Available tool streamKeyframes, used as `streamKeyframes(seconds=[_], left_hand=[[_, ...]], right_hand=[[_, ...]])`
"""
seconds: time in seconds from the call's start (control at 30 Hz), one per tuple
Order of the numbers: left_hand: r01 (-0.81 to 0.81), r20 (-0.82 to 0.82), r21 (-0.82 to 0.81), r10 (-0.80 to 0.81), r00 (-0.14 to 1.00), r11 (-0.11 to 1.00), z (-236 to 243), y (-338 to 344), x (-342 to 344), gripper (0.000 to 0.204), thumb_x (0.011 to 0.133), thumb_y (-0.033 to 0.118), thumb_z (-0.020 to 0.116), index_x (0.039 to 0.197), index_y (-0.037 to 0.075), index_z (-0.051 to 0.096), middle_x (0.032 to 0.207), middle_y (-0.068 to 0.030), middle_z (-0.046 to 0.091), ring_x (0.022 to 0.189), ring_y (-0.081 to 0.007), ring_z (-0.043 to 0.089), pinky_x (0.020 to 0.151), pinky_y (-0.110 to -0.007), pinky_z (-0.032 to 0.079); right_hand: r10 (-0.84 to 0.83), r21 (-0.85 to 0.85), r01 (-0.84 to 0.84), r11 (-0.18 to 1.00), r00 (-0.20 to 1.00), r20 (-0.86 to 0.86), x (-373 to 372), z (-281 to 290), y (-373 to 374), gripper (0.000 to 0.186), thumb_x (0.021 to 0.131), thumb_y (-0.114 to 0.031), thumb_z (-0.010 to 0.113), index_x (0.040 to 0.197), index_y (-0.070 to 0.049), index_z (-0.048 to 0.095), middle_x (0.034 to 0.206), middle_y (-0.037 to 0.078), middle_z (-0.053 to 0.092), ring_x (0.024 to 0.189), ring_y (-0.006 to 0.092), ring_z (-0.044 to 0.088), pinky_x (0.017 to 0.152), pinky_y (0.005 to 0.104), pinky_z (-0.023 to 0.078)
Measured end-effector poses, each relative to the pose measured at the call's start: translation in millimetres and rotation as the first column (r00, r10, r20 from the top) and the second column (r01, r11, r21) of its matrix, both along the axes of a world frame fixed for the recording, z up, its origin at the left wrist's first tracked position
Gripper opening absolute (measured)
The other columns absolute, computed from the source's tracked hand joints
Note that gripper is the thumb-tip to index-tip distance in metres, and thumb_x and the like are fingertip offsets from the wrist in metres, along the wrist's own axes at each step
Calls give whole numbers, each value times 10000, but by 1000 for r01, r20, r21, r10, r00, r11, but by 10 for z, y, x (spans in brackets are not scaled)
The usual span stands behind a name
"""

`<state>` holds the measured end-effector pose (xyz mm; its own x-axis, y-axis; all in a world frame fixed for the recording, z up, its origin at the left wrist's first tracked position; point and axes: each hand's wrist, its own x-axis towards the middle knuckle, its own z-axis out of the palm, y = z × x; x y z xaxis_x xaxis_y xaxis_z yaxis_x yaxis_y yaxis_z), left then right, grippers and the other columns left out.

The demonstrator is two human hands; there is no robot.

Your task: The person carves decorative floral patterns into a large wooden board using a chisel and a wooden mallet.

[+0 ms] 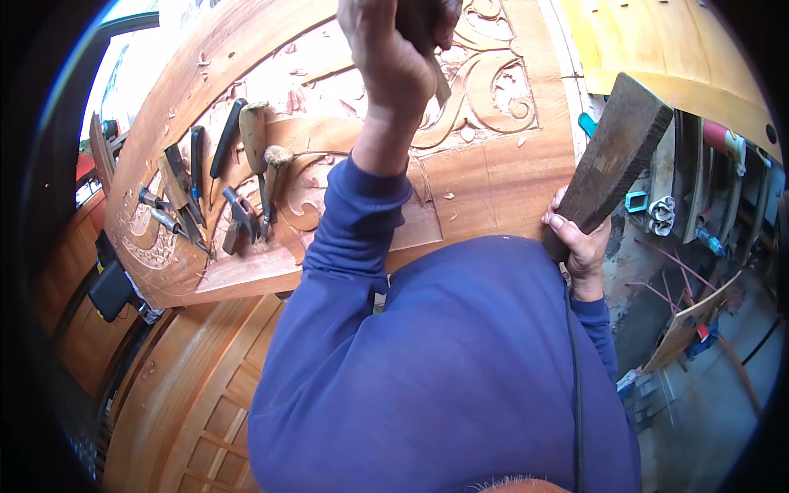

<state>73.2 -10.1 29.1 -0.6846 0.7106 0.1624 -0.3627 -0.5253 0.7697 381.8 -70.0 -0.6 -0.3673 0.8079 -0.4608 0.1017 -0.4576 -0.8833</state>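
Note:
At the top edge, my left hand (386, 53) is closed around a dark-handled chisel (442, 82). Its flat blade shows below my fingers, over the carved wooden panel (509, 181), and the upper part of the handle is cut off by the picture's edge. On the right, my right hand (579, 238) grips the narrow lower end of a thick, dark wooden mallet (616, 152). The mallet is tilted, its broad end up and to the right, beside the panel's right edge. Scroll and leaf shapes stand out in relief on the panel, with wood shavings scattered over them.
Several carving chisels (253, 135) and a small hammer (240, 215) lie on the panel's left part. A yellow wooden board (666, 41) is at the upper right. Clutter and a leaning board (690, 324) stand lower right. A lattice wooden door (218, 419) lies below left.

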Motion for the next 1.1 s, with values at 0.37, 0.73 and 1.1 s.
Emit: streamKeyframes(seconds=[0.37,0.73,1.1], left_hand=[[170,-18,-57,-171,985,984,-257,143,-80,522,1037,578,519,1017,61,585,597,-26,464,464,-119,433,419,-240,333],[132,-100,-51,-136,986,990,-322,143,-119,504,1042,570,513,1010,74,595,587,-18,465,457,-114,430,417,-249,324],[101,-64,-246,-120,991,964,-259,219,-97,235,998,269,728,844,149,598,553,82,414,412,-29,329,381,-230,233]], right_hand=[[12,23,-12,1000,1000,7,87,-95,-4,303,770,-71,784,1040,-28,652,931,41,661,852,138,634,779,299,510],[20,35,-20,999,1000,-9,104,-105,-9,319,771,-70,787,1052,-27,643,937,46,660,852,144,635,780,304,513],[4,46,-3,999,1000,-17,66,-47,-8,295,783,-91,799,1036,-31,660,918,41,671,834,142,644,774,307,524]])
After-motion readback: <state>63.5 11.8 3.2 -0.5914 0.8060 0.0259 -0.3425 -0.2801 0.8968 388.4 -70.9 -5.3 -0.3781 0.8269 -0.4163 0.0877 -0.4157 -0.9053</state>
